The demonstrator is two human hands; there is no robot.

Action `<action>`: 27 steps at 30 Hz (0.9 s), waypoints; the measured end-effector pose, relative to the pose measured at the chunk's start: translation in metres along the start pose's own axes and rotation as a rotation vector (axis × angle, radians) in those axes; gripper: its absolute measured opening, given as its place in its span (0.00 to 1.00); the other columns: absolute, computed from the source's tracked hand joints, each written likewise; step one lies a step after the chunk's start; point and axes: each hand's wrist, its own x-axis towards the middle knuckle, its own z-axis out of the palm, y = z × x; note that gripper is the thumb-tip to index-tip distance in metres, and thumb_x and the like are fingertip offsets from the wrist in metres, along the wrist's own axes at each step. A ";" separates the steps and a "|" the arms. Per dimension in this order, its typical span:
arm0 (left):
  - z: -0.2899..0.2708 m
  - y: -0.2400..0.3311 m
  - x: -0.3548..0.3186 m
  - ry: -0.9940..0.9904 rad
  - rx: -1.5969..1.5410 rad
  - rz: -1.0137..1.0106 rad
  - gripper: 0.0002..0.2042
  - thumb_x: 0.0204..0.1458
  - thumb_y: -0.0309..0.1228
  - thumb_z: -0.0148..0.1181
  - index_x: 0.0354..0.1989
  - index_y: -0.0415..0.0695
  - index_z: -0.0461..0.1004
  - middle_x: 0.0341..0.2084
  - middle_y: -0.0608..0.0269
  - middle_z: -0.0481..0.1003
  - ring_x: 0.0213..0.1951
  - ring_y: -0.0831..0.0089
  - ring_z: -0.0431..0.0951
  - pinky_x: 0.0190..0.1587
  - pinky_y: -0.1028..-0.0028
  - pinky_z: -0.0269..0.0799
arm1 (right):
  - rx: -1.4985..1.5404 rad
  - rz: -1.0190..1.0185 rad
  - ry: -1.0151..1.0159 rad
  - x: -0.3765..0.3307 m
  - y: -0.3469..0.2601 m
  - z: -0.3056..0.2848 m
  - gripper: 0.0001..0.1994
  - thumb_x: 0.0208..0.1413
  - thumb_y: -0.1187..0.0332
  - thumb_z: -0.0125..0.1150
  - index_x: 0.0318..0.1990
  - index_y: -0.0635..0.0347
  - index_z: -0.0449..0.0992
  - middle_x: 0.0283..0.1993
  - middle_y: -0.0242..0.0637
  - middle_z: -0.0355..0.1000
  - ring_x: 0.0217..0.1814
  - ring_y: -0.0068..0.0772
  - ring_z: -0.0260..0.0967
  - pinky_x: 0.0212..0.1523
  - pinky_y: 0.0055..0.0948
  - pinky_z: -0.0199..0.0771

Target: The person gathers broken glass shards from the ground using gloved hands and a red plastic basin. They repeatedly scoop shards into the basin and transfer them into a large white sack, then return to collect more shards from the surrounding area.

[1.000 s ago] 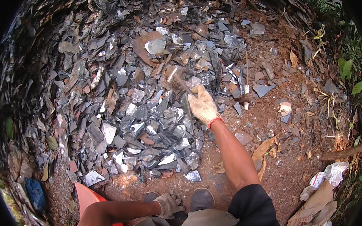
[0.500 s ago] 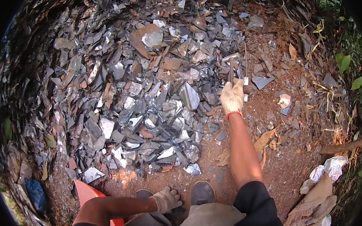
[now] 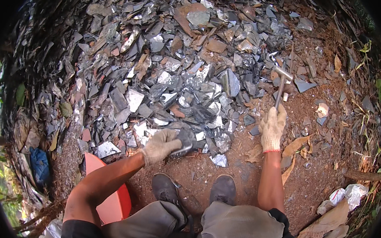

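My right hand point(image 3: 272, 127), in a knitted cream glove with a red cuff, is closed round the lower handle of a metal hammer point(image 3: 280, 92). The hammer points away from me, its head point(image 3: 283, 73) above the right edge of the heap. My left hand point(image 3: 160, 145), gloved alike, grips a dark shiny stone chunk point(image 3: 185, 140) between thumb and fingers at the near edge of the heap of broken stone point(image 3: 166, 79). The glove hides part of the chunk.
A red-orange plastic piece point(image 3: 120, 204) lies beside my left leg. My shoes point(image 3: 223, 190) stand on brown soil. At right lie dry leaves, a branch point(image 3: 367, 175) and white plastic scraps point(image 3: 355, 194); a blue bag point(image 3: 39, 166) sits at left.
My right hand has drawn back toward me with the hammer lifted up. My left hand has come up from near my knee to the heap and taken hold of a dark stone chunk.
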 end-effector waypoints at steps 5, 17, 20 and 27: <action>-0.050 0.030 0.036 0.480 0.371 0.110 0.36 0.55 0.40 0.66 0.69 0.36 0.60 0.49 0.50 0.77 0.50 0.60 0.79 0.56 0.64 0.74 | 0.465 0.428 -0.218 0.051 -0.022 0.009 0.17 0.73 0.48 0.52 0.39 0.50 0.73 0.21 0.20 0.53 0.14 0.18 0.46 0.15 0.22 0.48; -0.158 -0.038 0.065 0.803 0.638 -0.180 0.53 0.42 0.66 0.66 0.71 0.39 0.61 0.68 0.44 0.64 0.70 0.45 0.61 0.72 0.50 0.56 | -0.643 0.376 -0.359 -0.063 -0.006 0.047 0.12 0.70 0.55 0.54 0.42 0.52 0.67 0.23 0.25 0.61 0.16 0.19 0.58 0.14 0.24 0.56; -0.112 -0.044 0.094 0.893 0.528 -0.113 0.54 0.41 0.66 0.68 0.70 0.39 0.62 0.67 0.44 0.65 0.70 0.43 0.60 0.73 0.49 0.52 | -0.742 0.324 -0.409 -0.064 -0.019 0.057 0.12 0.71 0.57 0.54 0.40 0.56 0.68 0.22 0.26 0.63 0.16 0.20 0.59 0.13 0.26 0.59; -0.059 0.046 0.049 0.295 0.248 0.228 0.55 0.45 0.58 0.72 0.74 0.36 0.50 0.67 0.36 0.59 0.70 0.44 0.62 0.71 0.56 0.62 | -0.878 0.124 -0.329 -0.017 -0.039 0.075 0.14 0.69 0.59 0.55 0.47 0.63 0.74 0.27 0.37 0.70 0.24 0.29 0.69 0.24 0.36 0.69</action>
